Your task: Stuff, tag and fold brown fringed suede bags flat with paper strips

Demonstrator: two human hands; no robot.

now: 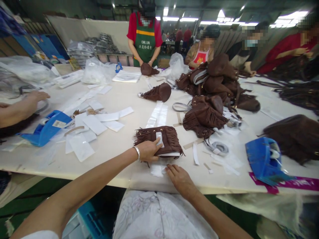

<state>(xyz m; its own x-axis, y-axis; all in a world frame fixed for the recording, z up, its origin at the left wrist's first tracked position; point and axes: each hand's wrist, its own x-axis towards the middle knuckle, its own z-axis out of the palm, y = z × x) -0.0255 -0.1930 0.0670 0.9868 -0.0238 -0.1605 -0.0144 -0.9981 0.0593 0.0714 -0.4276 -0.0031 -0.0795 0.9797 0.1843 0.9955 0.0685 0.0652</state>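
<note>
Brown fringed bag [164,139] under left hand [147,151]; right hand [179,179] beside.

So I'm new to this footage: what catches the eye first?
The brown fringed bag near the table's front edge, the left hand pressing on it and the right hand flat beside it. Behind it, a heap of brown bags. Blue tape dispensers stand at both ends.
</note>
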